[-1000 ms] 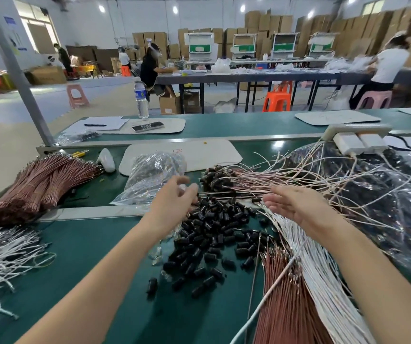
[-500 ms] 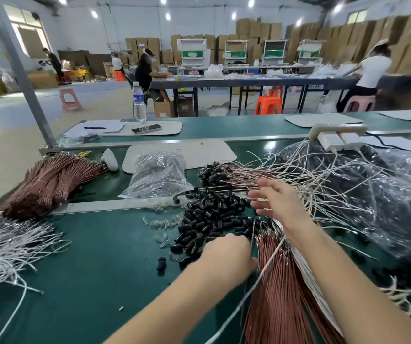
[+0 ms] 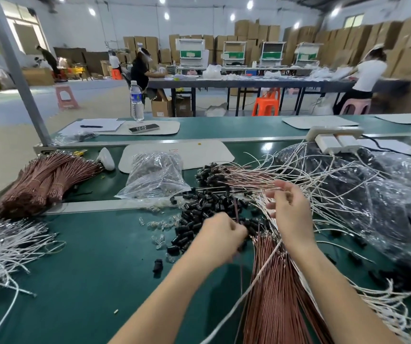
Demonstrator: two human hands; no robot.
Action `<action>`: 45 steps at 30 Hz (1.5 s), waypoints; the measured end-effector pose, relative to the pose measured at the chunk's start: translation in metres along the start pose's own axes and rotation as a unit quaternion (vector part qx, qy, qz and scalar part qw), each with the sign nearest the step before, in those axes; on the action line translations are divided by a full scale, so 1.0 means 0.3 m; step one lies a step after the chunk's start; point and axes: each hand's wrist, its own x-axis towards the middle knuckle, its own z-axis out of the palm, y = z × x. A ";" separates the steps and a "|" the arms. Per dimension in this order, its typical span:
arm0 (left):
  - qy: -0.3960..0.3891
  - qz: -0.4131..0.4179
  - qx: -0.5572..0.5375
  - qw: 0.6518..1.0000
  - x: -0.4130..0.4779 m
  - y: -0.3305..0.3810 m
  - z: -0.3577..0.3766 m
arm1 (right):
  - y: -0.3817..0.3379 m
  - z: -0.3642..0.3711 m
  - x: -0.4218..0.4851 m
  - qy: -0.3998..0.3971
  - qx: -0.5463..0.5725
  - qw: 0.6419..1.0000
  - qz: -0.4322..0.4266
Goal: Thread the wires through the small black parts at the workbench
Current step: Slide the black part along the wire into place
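Green tabletop [image 3: 80, 281] in a factory hall carries all the work material loose and within reach.

Step in hand, as judged: picking up and aligning one wire for threading.
- The left hand [image 3: 220, 234] is curled closed and pinches a single brown wire [image 3: 236, 209]. The wire stands upright out of the fist, just over the pile of black parts [image 3: 206, 207].
- The right hand [image 3: 292, 214] hovers just beside it, above the white wires [image 3: 328, 194], fingers loosely bent. Whether it holds anything cannot be determined.
- Brown wires [image 3: 273, 294] lie fanned out beneath both forearms.

Next move, as judged: take one black part from the pile, line up its bore with the wire tip, and push the wire through. This calls for a fine pinch and a steady tip. The parts are small and heaped, so one must first be separated from its neighbours.

Containers:
- Small clear bag [image 3: 153, 177], behind the pile: holds small dark items, type not discernible.
- Large clear bag [image 3: 385, 184], at right: holds a dark mass; white wires lie across it.
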 end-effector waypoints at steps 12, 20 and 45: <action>0.239 -0.001 -0.608 0.757 -0.043 -0.322 -0.204 | 0.034 0.003 -0.072 -0.360 -0.455 0.805 -0.125; 0.222 0.030 -0.692 0.686 -0.048 -0.344 -0.198 | 0.046 0.009 -0.079 -0.323 -0.461 0.807 -0.178; 0.247 0.061 -0.608 0.752 -0.024 -0.354 -0.132 | 0.134 0.159 -0.149 -0.195 -0.125 0.961 -0.148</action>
